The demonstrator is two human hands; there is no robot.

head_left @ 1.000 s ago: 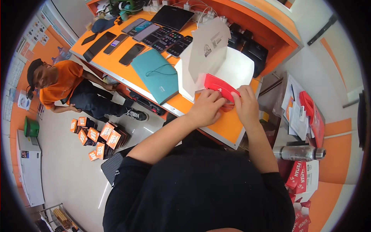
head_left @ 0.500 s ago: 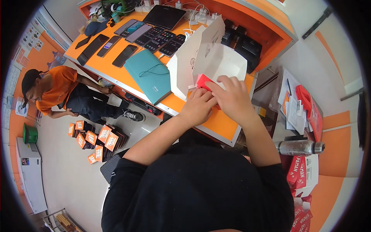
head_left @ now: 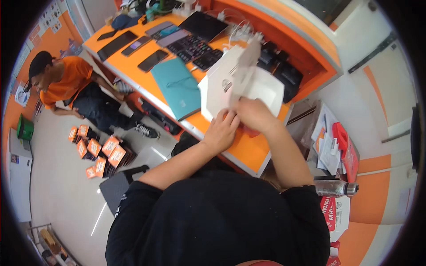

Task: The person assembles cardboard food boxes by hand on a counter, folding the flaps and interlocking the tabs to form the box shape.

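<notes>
A white paperboard box point(head_left: 222, 86) with raised flaps and red on part of its outside stands near the front edge of the orange table point(head_left: 252, 153). At its near corner my left hand point(head_left: 222, 130) grips the board with bent fingers. My right hand point(head_left: 254, 114) is closed on the same corner, its fingers partly hidden behind the flap. A bit of red board shows beneath my right hand. Left of the box lies a teal notebook point(head_left: 176, 88) with an elastic cord.
Several phones point(head_left: 153, 60) and a dark tablet point(head_left: 204, 25) lie farther back. Black devices point(head_left: 288, 80) stand behind the box. A metal bottle point(head_left: 336, 188) and red cartons point(head_left: 328, 210) are at right. At left a person point(head_left: 71, 84) sits near stacked orange-topped boxes point(head_left: 110, 146).
My head view has turned, shifting the room. My right hand has moved from the red flap to the box's inner near corner, and the red flap is now mostly hidden.
</notes>
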